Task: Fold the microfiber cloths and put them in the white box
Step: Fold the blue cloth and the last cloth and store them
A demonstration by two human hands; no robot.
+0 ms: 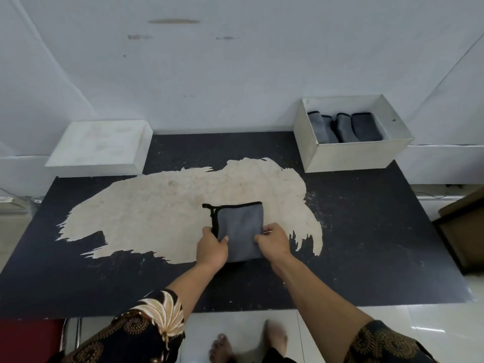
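A grey microfiber cloth with black trim lies folded into a small rectangle in the middle of the black table. My left hand pinches its near left corner, thumb on top. My right hand grips its near right edge, fingers curled over the fabric. The white box stands open at the back right of the table. Several folded grey cloths stand side by side inside it.
The white box lid lies upside up at the back left. A large worn beige patch covers the table's middle. A brown cardboard box sits off the right edge. A white wall rises right behind the table.
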